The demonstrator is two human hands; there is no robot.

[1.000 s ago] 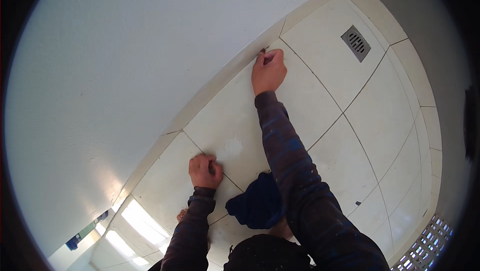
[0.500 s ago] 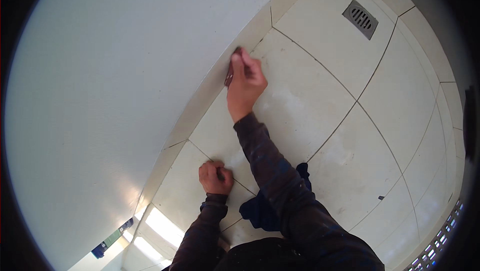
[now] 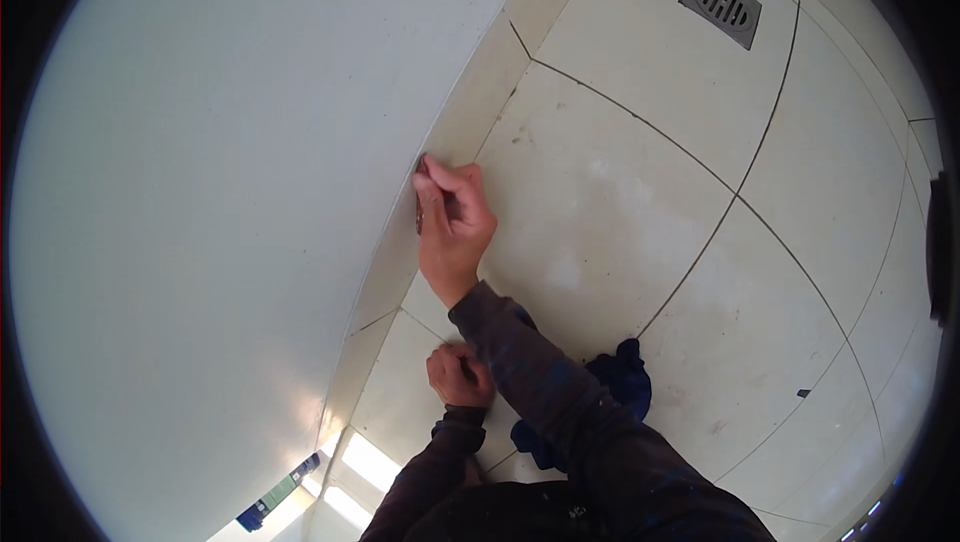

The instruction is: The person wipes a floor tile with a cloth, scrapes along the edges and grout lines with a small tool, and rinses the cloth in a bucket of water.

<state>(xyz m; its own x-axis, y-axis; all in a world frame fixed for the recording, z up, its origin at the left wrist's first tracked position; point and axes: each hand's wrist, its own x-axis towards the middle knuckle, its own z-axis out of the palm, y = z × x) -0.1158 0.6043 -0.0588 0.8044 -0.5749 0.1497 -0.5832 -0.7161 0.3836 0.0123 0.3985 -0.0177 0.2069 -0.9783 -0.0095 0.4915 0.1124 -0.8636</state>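
Observation:
My right hand (image 3: 455, 232) is closed in a pinch on a small, thin, reddish-brown piece (image 3: 419, 217), held against the top of the tiled skirting (image 3: 466, 104) where it meets the white wall (image 3: 230, 192). Lower down, near the foot of that skirting, my left hand (image 3: 458, 377) rests on the tiled floor (image 3: 600, 212) with curled fingers; whatever may be inside them is hidden. A dark navy cloth (image 3: 625, 382) lies to the right of my left hand, partly covered by my right sleeve.
A square metal drain grate (image 3: 720, 7) is set into the floor at the upper right. A long green-and-blue item (image 3: 278, 492) shows at the wall's lower left edge. A small dark chip (image 3: 803, 393) lies on the floor at right.
My right hand has moved back toward me along the skirting with the small piece, closer to my left hand. The view has shifted, so the drain sits higher in it.

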